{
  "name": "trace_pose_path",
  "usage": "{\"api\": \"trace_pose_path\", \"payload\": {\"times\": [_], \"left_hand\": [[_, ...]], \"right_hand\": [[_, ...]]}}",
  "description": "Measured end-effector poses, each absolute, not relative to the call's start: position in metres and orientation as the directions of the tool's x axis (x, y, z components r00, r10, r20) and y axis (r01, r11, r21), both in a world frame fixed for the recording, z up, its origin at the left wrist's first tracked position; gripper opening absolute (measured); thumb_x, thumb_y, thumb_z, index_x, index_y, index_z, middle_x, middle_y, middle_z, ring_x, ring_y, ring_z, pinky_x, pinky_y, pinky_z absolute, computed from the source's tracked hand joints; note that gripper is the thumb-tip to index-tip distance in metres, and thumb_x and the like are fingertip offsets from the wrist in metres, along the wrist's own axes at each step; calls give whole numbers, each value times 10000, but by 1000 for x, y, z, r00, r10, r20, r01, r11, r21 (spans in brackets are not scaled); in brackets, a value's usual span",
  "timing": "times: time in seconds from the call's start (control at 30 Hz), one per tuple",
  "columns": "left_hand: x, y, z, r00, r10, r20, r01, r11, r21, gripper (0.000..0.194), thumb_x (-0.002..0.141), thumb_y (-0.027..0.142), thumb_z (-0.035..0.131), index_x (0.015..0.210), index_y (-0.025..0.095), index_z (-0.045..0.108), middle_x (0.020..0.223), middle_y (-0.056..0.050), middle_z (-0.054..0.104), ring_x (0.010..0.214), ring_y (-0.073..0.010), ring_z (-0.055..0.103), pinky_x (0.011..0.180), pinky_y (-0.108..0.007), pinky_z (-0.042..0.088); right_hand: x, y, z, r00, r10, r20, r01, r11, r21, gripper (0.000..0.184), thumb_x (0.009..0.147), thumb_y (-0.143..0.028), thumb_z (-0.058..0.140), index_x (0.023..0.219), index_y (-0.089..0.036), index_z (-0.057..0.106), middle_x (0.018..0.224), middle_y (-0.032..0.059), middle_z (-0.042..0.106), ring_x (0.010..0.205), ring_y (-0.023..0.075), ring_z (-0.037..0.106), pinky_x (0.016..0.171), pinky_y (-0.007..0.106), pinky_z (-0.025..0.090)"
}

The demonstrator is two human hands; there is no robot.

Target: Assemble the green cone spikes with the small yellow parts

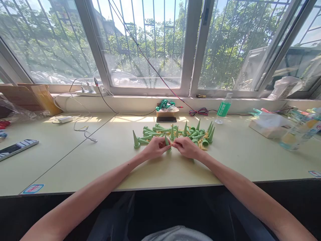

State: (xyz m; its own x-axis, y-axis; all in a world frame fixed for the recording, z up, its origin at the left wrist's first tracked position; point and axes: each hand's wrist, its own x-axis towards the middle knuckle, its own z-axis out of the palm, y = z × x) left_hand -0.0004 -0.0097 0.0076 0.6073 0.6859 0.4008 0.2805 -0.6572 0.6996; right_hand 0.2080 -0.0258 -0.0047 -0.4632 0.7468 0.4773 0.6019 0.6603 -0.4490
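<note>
My left hand is closed round a green cone-shaped spike, its tip pointing up and its wide end low near the table. Close against it, my right hand pinches at the spike's side; what lies between those fingertips is too small to make out. Just beyond both hands spreads a pile of similar green spikes, some standing upright, others lying down. Small yellowish pieces are scattered among them. A single green spike stands upright at the pile's left end.
Behind the pile are a dark phone and a small box with green cord. A bottle stands back right, near a tissue box. Another phone and white cables lie left. The table's front edge is close to me.
</note>
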Motion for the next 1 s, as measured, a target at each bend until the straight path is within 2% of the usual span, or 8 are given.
{"api": "trace_pose_path", "payload": {"times": [0.1,0.27,0.57,0.7,1.0], "left_hand": [[-1,-11,9,608,682,407,285,-665,690,249,842,351,651,814,108,696,606,17,511,512,-62,371,459,-184,309],[-1,-10,8,591,683,429,307,-683,663,262,849,368,635,840,115,703,559,35,459,511,-68,359,452,-180,293],[-1,-10,8,578,662,477,314,-720,619,160,839,277,631,885,132,680,542,62,401,498,-65,313,456,-187,280],[-2,-9,7,586,630,509,356,-765,537,165,854,298,618,864,153,696,498,74,369,479,-68,288,469,-196,283],[-4,-7,8,648,499,576,346,-866,361,171,877,258,601,879,165,745,571,13,556,507,-86,421,533,-212,350]], "right_hand": [[208,-28,-3,-466,751,468,590,658,-468,244,926,-255,528,699,-176,568,588,-25,499,575,109,387,586,234,311],[208,-30,-1,-470,755,457,560,655,-507,73,891,-240,599,908,-176,629,713,3,618,607,114,483,612,237,370],[209,-25,-6,-463,753,468,558,657,-507,42,887,-209,612,866,-175,622,709,-5,608,609,108,474,611,234,362],[209,-26,-5,-457,757,467,555,653,-516,37,874,-198,624,848,-175,613,694,-15,595,596,102,465,602,228,357],[207,-27,-4,-465,759,456,540,651,-533,57,857,-192,639,814,-182,601,691,-20,577,599,102,456,598,225,359]]}}
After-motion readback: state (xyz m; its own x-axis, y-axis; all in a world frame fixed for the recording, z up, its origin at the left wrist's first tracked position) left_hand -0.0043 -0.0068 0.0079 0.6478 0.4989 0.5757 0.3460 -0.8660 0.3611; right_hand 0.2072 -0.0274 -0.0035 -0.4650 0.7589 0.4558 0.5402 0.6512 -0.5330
